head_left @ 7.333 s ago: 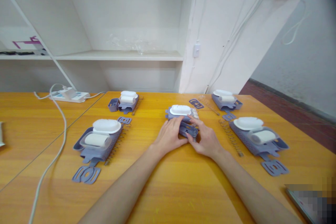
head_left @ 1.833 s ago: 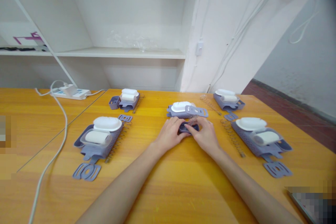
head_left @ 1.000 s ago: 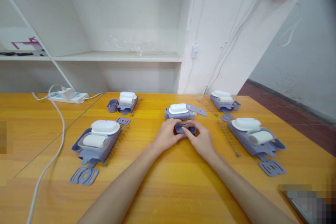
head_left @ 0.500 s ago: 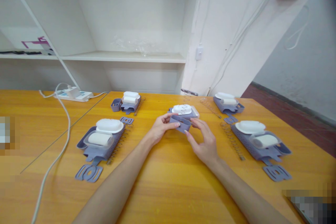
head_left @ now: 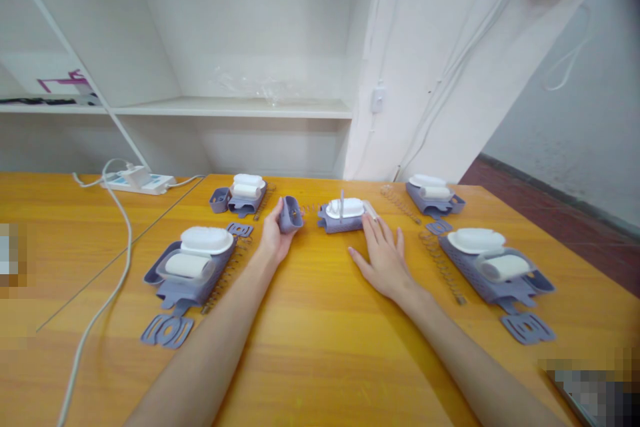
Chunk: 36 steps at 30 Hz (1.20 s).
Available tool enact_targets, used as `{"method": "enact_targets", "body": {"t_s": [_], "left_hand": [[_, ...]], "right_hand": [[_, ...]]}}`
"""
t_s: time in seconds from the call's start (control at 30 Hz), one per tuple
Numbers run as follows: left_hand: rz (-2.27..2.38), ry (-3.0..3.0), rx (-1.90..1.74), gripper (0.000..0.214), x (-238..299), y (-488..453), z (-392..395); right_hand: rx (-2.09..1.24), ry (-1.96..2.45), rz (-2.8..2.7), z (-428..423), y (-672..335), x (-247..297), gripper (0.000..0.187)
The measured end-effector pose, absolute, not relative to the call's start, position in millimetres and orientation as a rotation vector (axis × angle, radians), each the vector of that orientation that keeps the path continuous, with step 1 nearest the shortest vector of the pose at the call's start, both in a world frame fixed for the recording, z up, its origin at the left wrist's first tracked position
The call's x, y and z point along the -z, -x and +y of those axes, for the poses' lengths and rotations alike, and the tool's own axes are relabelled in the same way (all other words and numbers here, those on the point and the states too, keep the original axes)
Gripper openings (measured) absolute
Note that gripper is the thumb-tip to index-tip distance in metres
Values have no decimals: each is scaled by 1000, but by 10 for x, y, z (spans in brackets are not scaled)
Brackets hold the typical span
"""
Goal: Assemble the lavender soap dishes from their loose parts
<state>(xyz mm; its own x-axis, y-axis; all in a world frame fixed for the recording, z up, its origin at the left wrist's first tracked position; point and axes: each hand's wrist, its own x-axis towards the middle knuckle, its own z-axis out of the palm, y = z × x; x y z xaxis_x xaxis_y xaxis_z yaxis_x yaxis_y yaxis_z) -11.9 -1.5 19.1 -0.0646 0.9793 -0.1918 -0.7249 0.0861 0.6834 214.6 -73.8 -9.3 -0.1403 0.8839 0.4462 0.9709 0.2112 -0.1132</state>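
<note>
My left hand (head_left: 276, 233) is closed around a small grey-purple plastic cup (head_left: 291, 215), tilted with its mouth facing right. My right hand (head_left: 386, 255) is open, fingers stretched out. Its fingertips are at the right end of a grey-purple perforated basket (head_left: 343, 223), by a clear-and-white piece (head_left: 370, 209) they partly cover. A white oval lid-like piece (head_left: 353, 207) lies on this basket. In front of it a thin grey strip (head_left: 342, 205) stands upright. Between the cup and the basket lies a wire coil (head_left: 311, 209).
Similar sets of baskets with white pieces stand at near left (head_left: 207, 240), far left (head_left: 249, 181), near right (head_left: 477, 241) and far right (head_left: 427, 181). Coils (head_left: 443, 267) and slotted grey plates (head_left: 167, 331) lie beside them. A power strip (head_left: 140, 180) trails a white cable (head_left: 131, 240).
My right hand has let go of the cup and moved to the basket's right end. My left hand has carried the cup leftward, turning it. The coil seen over the basket has gone from there.
</note>
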Motion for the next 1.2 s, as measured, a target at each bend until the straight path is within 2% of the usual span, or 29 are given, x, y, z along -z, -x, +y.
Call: {"method": "enact_targets", "body": {"t_s": [0.17,0.33,0.7,0.87,1.2], "left_hand": [[1028,-395,-1792,26,-116,212,106],[1231,-522,-1914,30,-39,248,164],[1308,-711,-1839,36,-54,200,109],[1385,-871,-1693,39,-44,197,93],[1354,-999,-1626,42,39,183,102]], "right_hand": [[385,1791,-2055,-761,-2149,61,65],[430,1825,-2021,-752,-2166,85,62],[527,1827,-2049,-731,-2179,78,65],[553,1831,-2051,-752,-2175,2,65],[296,1750,-2022,-733,-2291,123,65]]}}
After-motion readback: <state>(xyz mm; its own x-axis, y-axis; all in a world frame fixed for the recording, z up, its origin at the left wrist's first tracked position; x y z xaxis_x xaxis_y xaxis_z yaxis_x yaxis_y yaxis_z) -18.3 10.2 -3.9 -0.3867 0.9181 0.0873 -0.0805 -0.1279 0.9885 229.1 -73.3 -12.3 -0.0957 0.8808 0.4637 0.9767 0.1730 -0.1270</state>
